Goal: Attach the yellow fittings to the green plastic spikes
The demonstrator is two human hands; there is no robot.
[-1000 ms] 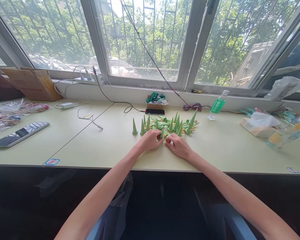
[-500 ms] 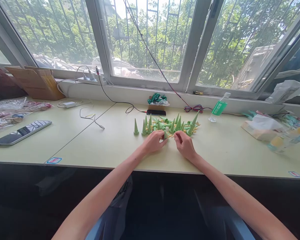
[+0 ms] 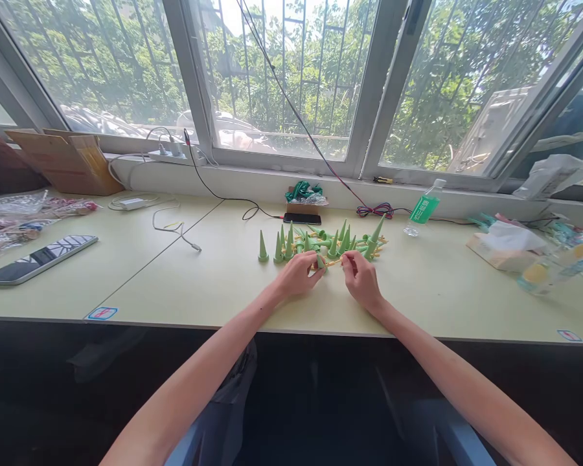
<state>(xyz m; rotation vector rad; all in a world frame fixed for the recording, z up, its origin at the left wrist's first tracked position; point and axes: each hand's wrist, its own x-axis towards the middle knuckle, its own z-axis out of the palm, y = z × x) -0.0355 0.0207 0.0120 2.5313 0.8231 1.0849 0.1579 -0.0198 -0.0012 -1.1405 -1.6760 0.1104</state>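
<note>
My left hand (image 3: 298,274) is closed around a small green cone (image 3: 320,261) near the front of the pile. A thin yellow strip (image 3: 335,261) runs from beside that cone across to my right hand (image 3: 362,279), whose thumb and fingers pinch its end. Just beyond my hands stand several green cones (image 3: 346,239) with wider round bases, and others lie on their sides among yellow pieces. One upright cone (image 3: 263,248) stands apart at the left. My fingers partly cover the held cone.
Behind the cones lies a black phone (image 3: 302,219) before a small box of green wrappers (image 3: 305,193). A water bottle (image 3: 423,208) stands back right, near a tissue box (image 3: 505,244). At left are a larger phone (image 3: 41,259) and a white cable (image 3: 177,232).
My right hand has shifted slightly right, away from the left, and more of the yellow strip shows between them. The left hand stays on the cone.
</note>
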